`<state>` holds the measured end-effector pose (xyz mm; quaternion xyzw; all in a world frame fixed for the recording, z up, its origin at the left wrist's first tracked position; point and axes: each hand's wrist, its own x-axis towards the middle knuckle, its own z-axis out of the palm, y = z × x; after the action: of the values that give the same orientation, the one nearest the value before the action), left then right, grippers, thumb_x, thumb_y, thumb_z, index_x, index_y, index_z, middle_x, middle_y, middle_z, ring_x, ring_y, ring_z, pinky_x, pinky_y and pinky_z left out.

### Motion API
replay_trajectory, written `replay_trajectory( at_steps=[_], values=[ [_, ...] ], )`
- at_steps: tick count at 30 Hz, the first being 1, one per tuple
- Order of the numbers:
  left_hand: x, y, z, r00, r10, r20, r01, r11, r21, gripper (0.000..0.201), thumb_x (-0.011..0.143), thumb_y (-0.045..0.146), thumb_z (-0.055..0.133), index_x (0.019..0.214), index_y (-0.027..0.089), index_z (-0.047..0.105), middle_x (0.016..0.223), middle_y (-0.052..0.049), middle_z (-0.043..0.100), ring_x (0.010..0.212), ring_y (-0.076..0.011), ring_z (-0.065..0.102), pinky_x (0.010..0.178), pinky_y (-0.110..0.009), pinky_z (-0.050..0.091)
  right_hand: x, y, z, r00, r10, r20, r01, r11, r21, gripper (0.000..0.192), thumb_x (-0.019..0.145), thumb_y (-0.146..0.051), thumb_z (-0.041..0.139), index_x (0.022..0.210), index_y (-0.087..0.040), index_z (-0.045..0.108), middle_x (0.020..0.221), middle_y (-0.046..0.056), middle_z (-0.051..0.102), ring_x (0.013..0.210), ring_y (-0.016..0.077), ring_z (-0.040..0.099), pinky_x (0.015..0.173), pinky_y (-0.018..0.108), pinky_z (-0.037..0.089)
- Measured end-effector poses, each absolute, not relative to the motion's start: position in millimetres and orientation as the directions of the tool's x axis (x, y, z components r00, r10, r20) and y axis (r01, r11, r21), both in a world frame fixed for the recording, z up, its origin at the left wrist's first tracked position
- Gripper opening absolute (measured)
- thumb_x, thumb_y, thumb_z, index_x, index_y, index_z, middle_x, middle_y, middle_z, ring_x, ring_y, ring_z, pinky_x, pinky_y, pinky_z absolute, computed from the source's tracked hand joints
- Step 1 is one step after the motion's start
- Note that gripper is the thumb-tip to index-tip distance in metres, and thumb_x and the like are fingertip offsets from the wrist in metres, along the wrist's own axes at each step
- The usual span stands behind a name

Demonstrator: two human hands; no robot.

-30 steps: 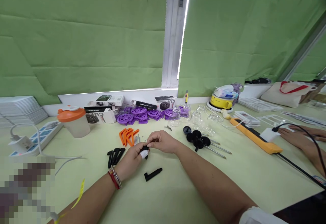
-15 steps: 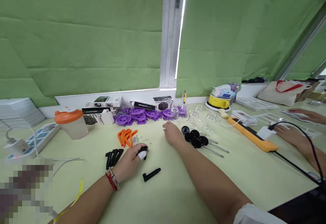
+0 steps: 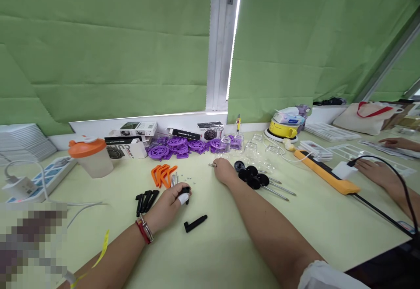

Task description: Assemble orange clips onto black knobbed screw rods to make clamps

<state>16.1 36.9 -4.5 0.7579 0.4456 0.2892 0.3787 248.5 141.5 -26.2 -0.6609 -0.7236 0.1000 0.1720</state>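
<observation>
Left hand (image 3: 169, 203) grips small black plastic part (image 3: 186, 190); right hand (image 3: 225, 170), grip unclear, is at thin metal coil springs (image 3: 211, 165) beyond it. If tangled, springs could lift together.

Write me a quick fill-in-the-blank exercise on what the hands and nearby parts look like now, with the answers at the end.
1. The left hand grips a small part whose colour is ____.
2. The right hand, beside a coiled spring, is farther forward than the person's own ____ hand.
3. The angled pieces just beyond the left hand are coloured ____.
4. The spoked parts by the boxes are coloured ____.

Missing words: black; left; orange; purple.
</observation>
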Motion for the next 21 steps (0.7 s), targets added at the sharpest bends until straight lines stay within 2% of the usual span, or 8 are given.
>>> replay_trajectory(
  at_steps=[7, 13, 21],
  values=[
    [15.3, 36.0, -4.6, 0.441, 0.891, 0.102, 0.452, -0.319, 0.833, 0.015, 0.085, 0.026, 0.043, 0.092, 0.019, 0.055, 0.086, -0.003, 0.059, 0.08, -0.0171, 0.052, 0.077, -0.03, 0.042, 249.7, 142.7, -28.5, -0.087, 0.988, 0.124, 0.905, 0.131, -0.404, 0.02, 0.085, -0.012, 0.046, 0.09, -0.015, 0.065, 0.098, 0.011, 0.061, 0.085, 0.018, 0.056, 0.07, 0.024, 0.036],
    [15.1, 35.6, -4.8, 0.442, 0.892, 0.097, 0.453, -0.315, 0.834, 0.014, 0.086, 0.025, 0.043, 0.091, 0.019, 0.055, 0.085, -0.002, 0.058, 0.081, -0.017, 0.051, 0.077, -0.029, 0.041, 248.6, 141.2, -29.3, -0.047, 0.989, 0.137, 0.895, 0.103, -0.435, 0.026, 0.084, -0.011, 0.045, 0.101, -0.016, 0.065, 0.104, 0.011, 0.061, 0.089, 0.0187, 0.057, 0.071, 0.025, 0.037],
    [14.8, 35.7, -6.0, 0.449, 0.889, 0.094, 0.444, -0.313, 0.84, 0.013, 0.085, 0.023, 0.043, 0.09, 0.019, 0.054, 0.084, -0.002, 0.057, 0.081, -0.0169, 0.051, 0.077, -0.029, 0.041, 246.6, 141.4, -28.8, 0.016, 0.993, 0.121, 0.891, 0.041, -0.452, 0.023, 0.082, -0.01, 0.049, 0.099, -0.015, 0.064, 0.105, 0.012, 0.059, 0.085, 0.0187, 0.058, 0.069, 0.025, 0.037]
  ],
)
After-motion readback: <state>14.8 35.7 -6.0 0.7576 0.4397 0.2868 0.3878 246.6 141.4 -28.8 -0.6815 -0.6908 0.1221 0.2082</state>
